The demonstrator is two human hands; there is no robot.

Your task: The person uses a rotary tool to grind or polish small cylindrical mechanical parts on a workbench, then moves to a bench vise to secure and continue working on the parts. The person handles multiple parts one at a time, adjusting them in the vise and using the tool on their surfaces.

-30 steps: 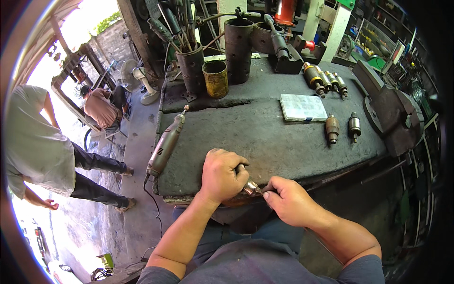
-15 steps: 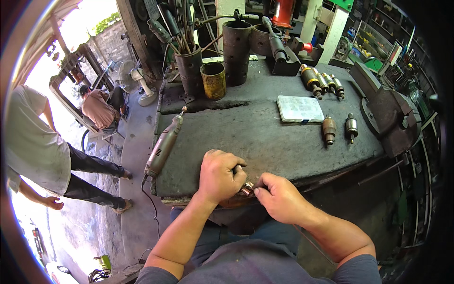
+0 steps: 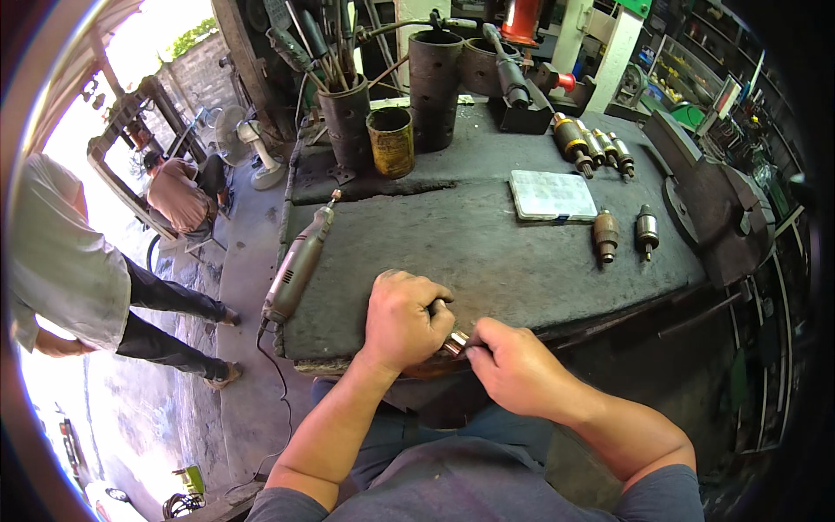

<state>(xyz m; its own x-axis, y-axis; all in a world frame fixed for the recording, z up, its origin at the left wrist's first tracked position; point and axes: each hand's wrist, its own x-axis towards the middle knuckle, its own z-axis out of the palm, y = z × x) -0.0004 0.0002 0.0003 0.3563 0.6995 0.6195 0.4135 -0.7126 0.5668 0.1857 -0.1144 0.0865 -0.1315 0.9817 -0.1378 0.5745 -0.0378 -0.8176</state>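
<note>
My left hand (image 3: 404, 317) is closed around a small metal cylindrical part (image 3: 453, 343) at the front edge of the dark workbench (image 3: 383, 244); much of the part is hidden in the fist. My right hand (image 3: 509, 361) pinches at the part's exposed end, where a small dark piece shows between thumb and forefinger, too small to make out. To the left lies a grey rotary tool (image 3: 296, 265) with its cord. Farther right are two armatures (image 3: 606, 235) standing apart, a row of several more (image 3: 574, 143), and a clear compartment box (image 3: 552, 196).
A large bench vise (image 3: 722, 217) stands at the right end. Metal tubes of tools (image 3: 344, 122) and a yellow-stained can (image 3: 390, 143) stand at the back. On the left, one person stands (image 3: 70, 252) beside the bench and another sits (image 3: 178, 196) near a fan (image 3: 265, 174).
My right hand has shifted slightly left toward my left hand, still at the metal part. The standing person's hand has moved in from hanging out to closer against the body.
</note>
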